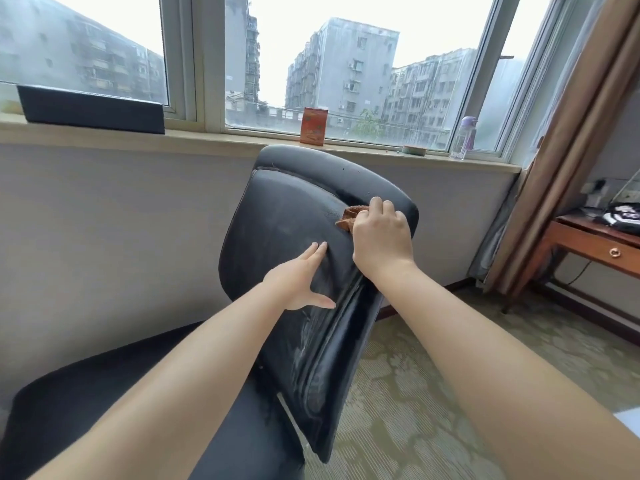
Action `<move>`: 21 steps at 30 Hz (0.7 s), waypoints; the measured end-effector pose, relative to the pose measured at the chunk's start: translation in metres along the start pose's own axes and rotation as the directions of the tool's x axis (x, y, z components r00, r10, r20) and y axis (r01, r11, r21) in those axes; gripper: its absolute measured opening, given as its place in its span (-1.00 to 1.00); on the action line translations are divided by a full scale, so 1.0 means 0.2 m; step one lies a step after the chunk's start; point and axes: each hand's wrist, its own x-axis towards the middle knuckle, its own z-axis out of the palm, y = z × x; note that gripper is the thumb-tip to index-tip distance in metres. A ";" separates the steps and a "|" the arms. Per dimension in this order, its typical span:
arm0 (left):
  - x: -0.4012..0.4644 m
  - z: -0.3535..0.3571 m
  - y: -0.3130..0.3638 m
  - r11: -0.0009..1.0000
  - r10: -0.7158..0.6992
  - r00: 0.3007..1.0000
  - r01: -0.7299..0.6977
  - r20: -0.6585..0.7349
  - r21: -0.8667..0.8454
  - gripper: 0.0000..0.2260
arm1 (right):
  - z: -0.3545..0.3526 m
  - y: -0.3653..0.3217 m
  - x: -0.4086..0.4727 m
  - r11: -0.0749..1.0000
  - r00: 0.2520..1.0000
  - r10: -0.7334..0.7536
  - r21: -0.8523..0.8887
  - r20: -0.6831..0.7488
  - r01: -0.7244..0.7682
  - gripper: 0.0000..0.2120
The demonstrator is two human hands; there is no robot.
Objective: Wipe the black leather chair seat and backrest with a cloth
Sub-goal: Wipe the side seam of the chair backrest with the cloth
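So, seat: black leather chair seat nearest, lower left.
Left hand: spread flat on the black leather backrest, bracing.
Right hand: closed on a bunched brown cloth, upper right.
Risk: chair could swivel if the brace slips.
Far: orange box on sill, probably safe.

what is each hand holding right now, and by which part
The right hand grips a bunched brown cloth by its middle, against the black leather backrest. The left hand holds nothing, lying flat on the backrest.
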 end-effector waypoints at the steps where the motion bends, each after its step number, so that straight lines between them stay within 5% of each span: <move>1: 0.01 0.00 0.00 1.000 0.000 1.000 0.000 0.001 0.008 0.04 | 0.01 -0.01 0.02 1.000 1.000 0.000 0.004 0.001 0.000 -0.67; 8: 0.12 0.02 -0.06 1.000 0.014 0.999 -0.013 -0.048 0.018 0.05 | 0.10 -0.04 0.21 0.998 1.000 -0.013 0.055 -0.016 0.013 -0.69; 15: 0.20 -0.03 -0.14 0.999 0.036 0.963 -0.032 -0.265 0.021 -0.25 | 0.21 -0.11 0.38 0.993 0.996 -0.031 0.110 -0.081 0.040 -0.68; 21: 0.19 0.00 -0.16 0.999 0.001 0.971 -0.009 -0.239 -0.035 -0.25 | 0.20 -0.10 0.45 0.986 0.991 -0.094 0.132 -0.092 0.105 -0.71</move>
